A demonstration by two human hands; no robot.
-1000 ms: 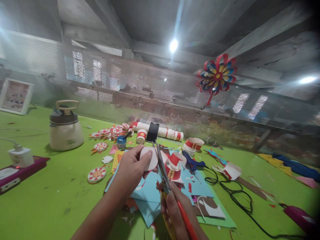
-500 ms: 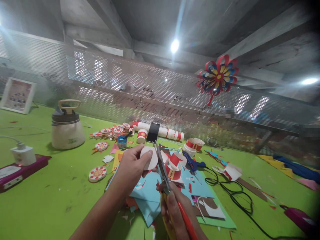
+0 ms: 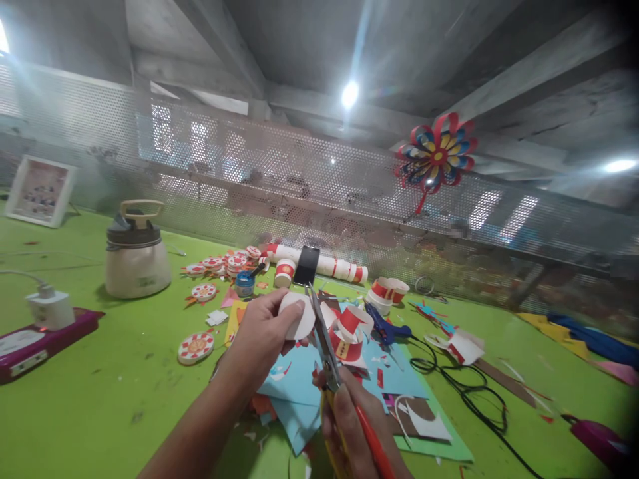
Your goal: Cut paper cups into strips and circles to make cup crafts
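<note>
Between the thumb and fingers of my left hand [image 3: 267,329] is a round white paper disc [image 3: 298,318], held up over the table. My right hand [image 3: 352,419] grips a pair of scissors [image 3: 327,356] with red and yellow handles. Their blades point away from me along the disc's right edge; whether they touch the paper I cannot tell. Beneath both hands lie light blue paper sheets [image 3: 289,386] strewn with red and white scraps. Cut red-and-white paper cup pieces [image 3: 347,342] sit just beyond the scissors.
A blue glue gun [image 3: 387,326] trails a black cable [image 3: 466,392] to the right. Behind are a phone [image 3: 306,265], a row of stacked cups [image 3: 339,267] and a blue jar [image 3: 244,284]. Decorated discs [image 3: 196,347], a kettle [image 3: 137,259] and a power strip [image 3: 82,324] stand left.
The view has shifted very slightly, so the surroundings sit a little right and lower. Both hands, the disc and the scissors look almost the same.
</note>
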